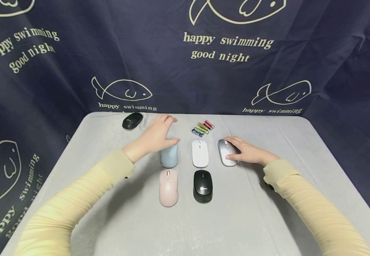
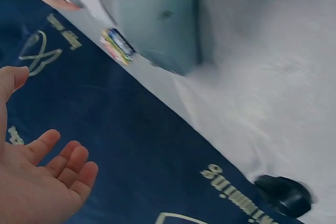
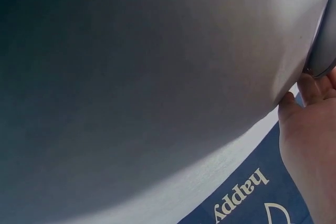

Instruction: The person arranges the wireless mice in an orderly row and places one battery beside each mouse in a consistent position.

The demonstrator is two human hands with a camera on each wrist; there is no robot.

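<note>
Over the far end of a light blue mouse [image 1: 169,158], my left hand [image 1: 157,133] hovers with thumb and fingers spread. The left wrist view shows this hand [image 2: 52,177] apart from the blue mouse [image 2: 157,22], with loosely bent fingers and nothing in them. My right hand [image 1: 247,151] grips a silver-grey computer mouse [image 1: 224,152], thumb on its near left part and fingers over its far end. In the right wrist view, fingertips [image 3: 310,87] touch the edge of the grey mouse [image 3: 324,51]. A white mouse [image 1: 200,156] lies between the two.
A pink mouse [image 1: 169,188] and a black mouse [image 1: 203,186] lie nearer the front. Another black mouse [image 1: 132,121] sits at the back left edge. Several small batteries [image 1: 203,128] are grouped behind the white mouse. A dark blue printed cloth [image 1: 178,85] hangs behind the table [image 1: 185,227].
</note>
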